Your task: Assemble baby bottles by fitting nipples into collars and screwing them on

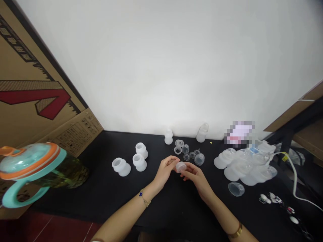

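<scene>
Two hands had one small clear plastic piece (181, 166) between them, approx. ring- or cap-shaped; exact type couldn't be told. Fingers of the L hand (166, 168) were curled in close, tips at its left edge; those of the R hand (193, 174) bent round its right side. Gap betw. the two sets was abt. the piece's own width, & both seemed to have hold of it over the table (164, 208).

By its looks: v. light, thin-walled, prob. fairly stiff w/ a bit of give. Smooth, so poss. slippery, esp. w/ damp fingers. Not glass-fragile, but a hard squeeze might've pushed it out of round. Best hold, IMO: light pinch on opp. sides of the rim.

Just beyond the fingers lay clear rings (177, 150) & a clear cap (199, 159), likewise thin-looking, apt to skid. Left of the L fingers sat three white bottles (139, 162): bigger, prob. light too, best taken round the waist. Well right of the R fingers was a bottle cluster (237, 169), w/ a loose clear dome (236, 189) on its near side.
</scene>
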`<state>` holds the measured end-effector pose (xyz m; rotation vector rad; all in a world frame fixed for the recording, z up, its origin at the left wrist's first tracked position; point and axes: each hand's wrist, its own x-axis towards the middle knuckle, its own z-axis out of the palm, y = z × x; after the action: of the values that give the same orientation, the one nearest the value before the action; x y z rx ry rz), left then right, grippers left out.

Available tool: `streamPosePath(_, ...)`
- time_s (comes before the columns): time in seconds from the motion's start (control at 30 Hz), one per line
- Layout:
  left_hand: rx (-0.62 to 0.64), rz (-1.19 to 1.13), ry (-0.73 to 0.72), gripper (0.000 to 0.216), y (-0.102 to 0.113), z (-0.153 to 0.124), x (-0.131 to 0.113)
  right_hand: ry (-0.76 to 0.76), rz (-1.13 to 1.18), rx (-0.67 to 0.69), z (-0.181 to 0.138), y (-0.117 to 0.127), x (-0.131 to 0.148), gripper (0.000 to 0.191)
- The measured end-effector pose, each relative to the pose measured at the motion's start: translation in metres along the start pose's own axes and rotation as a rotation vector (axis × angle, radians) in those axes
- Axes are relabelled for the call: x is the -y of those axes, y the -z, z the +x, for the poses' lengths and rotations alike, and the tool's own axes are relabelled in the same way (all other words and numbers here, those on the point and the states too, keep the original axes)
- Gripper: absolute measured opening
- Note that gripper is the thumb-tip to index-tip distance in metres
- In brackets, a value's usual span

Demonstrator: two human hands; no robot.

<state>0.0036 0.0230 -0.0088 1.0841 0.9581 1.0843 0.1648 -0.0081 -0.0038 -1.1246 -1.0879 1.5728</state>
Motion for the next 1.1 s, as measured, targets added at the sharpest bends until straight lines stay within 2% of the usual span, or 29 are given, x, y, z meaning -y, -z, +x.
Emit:
streamPosePath(0.23, -0.005, 0.055, -0.02, 0.036, -0.001, 0.0, 0.0, 0.018, -0.021, -0.027, 0.001, -0.001, -0.001, 0.026)
streamPosePath(0.37, 0.014, 0.086, -0.081, 0.036, -0.001, -0.003, -0.001, 0.013, -0.013, -0.068, 0.001, 0.0, 0.0, 0.027)
streamPosePath(0.6, 0.058, 0.392, -0.27, 0.028, -0.006, -0.014, -0.002, 0.017, -0.001, -0.119, 0.004, 0.004, -0.002, 0.031)
streamPosePath(0.83, 0.039, 0.428, -0.264, 0.016, -0.006, -0.012, 0.0, 0.067, -0.144, -0.085, 0.009, 0.008, -0.01, 0.033)
streamPosePath(1.1, 0.043, 0.517, -0.298, 0.016, -0.006, -0.014, -0.002, 0.184, -0.409, -0.091, 0.0, 0.006, -0.002, 0.031)
